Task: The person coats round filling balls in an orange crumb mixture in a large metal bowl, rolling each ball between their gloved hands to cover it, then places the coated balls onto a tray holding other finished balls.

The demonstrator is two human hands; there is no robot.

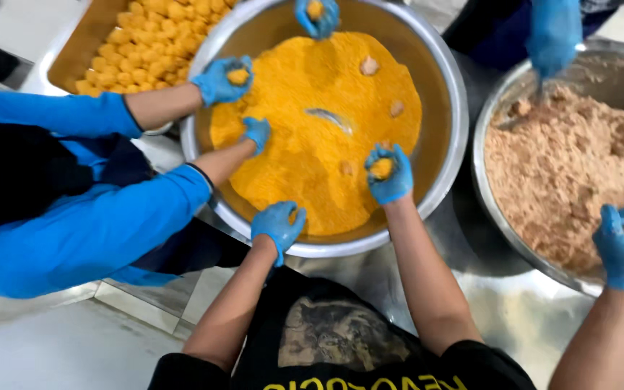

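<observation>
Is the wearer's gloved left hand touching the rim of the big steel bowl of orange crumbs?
Touching. The head view shows the left hand resting on the steel bowl's rim.

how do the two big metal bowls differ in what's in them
The middle bowl holds fine, bright orange-yellow crumbs, spread fairly flat with a few balls half buried. The right bowl holds a coarse, lumpy pale pinkish-brown mix, heaped unevenly. The right hand holds a crumbed ball over the middle bowl. Both bowls are round, shiny metal.

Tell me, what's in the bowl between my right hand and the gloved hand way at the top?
In the head view, between your right hand and the top gloved hand lies orange crumb coating, with a spoon half buried in it.
</observation>
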